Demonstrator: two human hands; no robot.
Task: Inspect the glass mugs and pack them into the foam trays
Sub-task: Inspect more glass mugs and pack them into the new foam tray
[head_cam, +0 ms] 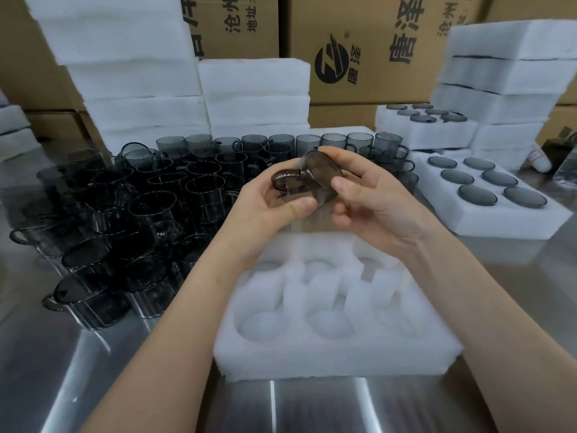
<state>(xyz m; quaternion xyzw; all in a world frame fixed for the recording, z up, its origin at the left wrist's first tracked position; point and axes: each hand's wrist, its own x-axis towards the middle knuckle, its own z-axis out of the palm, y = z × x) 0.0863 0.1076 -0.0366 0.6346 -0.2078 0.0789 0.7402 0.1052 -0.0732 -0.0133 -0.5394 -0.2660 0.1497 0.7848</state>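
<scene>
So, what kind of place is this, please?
Probably a packing area in a factory or warehouse: stacked printed cardboard cartons, piles of white foam trays, and many smoked glass mugs crowded on a steel table.

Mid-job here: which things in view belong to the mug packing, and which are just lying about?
In the job: held glass mug, left hand, right hand, empty foam tray, unpacked mugs, filled foam tray.
Lying about: cardboard boxes, white labelled object.

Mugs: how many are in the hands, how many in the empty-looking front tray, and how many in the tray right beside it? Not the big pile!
Held mug: 1
Mugs in the right tray: 6
Mugs in the front tray: 0
Total: 7
</scene>
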